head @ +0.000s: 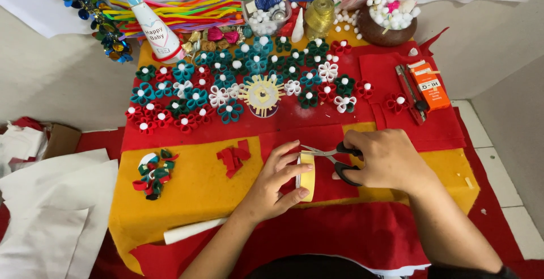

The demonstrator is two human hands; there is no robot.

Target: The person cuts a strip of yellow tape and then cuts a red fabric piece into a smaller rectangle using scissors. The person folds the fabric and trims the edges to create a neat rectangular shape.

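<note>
- Just below the middle of the frame, I see my left hand (277,180) pinching a pale yellow strip (307,178) between thumb and fingers; the strip stands on edge and curves slightly, with a whitish inner face.
- My right hand (382,160) is closed through the black handles of a pair of scissors (334,157), whose silver blades point left and meet the top edge of the strip.
- I cannot tell how far the blades are parted, since they look nearly closed and the tips blur against the strip.
- Both hands work over a table covered in red felt (340,233) and yellow felt (198,188).
- Left of the hands lie small red felt scraps (233,159), and further left sits a heap of rolled felt pieces (153,174) in red, green and white.
- Across the upper half I see rows of felt flowers (226,89) in teal, red, green and white, each with a white pompom centre, around a yellow fringed disc (262,94).
- At upper right stands a brown bowl (388,26) of white pompoms, and an orange box (429,85) lies beside it.
- My forearms are cut off by the bottom edge, and the strip's lower end is hidden behind my left fingers.
</note>
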